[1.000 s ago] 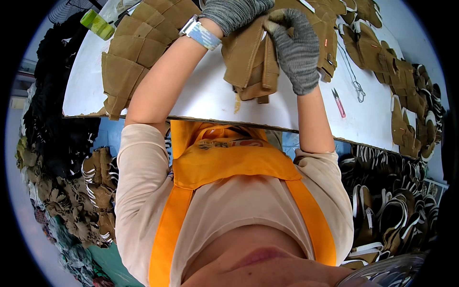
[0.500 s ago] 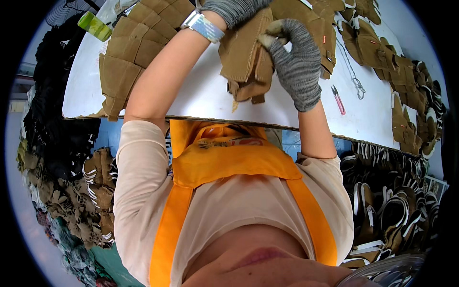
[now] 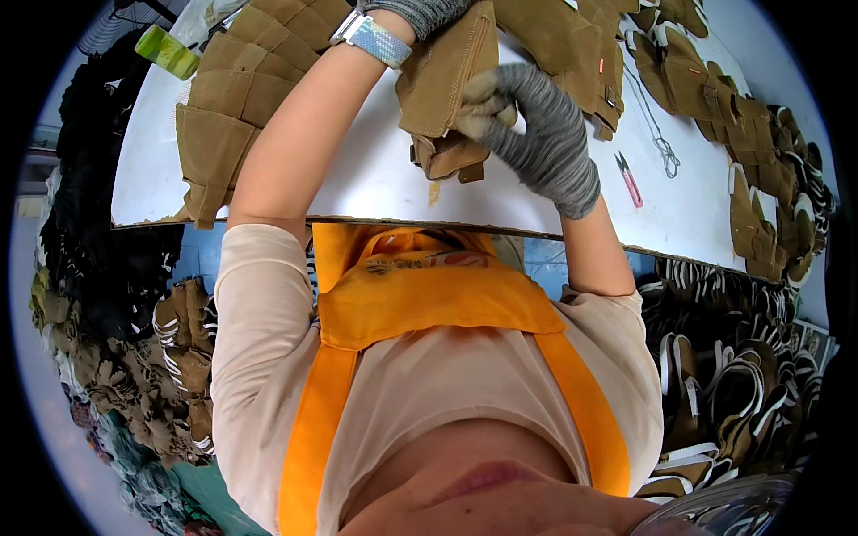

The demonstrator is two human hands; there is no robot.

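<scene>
A brown suede boot upper (image 3: 447, 76) with a stitched edge and a small buckled strap at its near end is held over the white table (image 3: 357, 192). My right hand (image 3: 536, 129), in a grey knitted glove with tan fingertips, pinches the upper's right edge near that end. At the upper's far end is my left hand (image 3: 424, 12), gloved the same way. The top of the picture cuts it off, so its fingers are hidden.
Stacked brown uppers (image 3: 237, 107) fan out on the left, near a green container (image 3: 166, 52). More brown pieces (image 3: 572, 54) lie beyond my right hand. Pink-handled snips (image 3: 629, 181) and a thin cord (image 3: 663, 147) lie to the right. White-edged uppers (image 3: 760, 134) line the table's right side.
My right hand has slid nearer and to the left along the upper's edge, its fingers now closer together. The upper and my left hand have shifted slightly left and away.
</scene>
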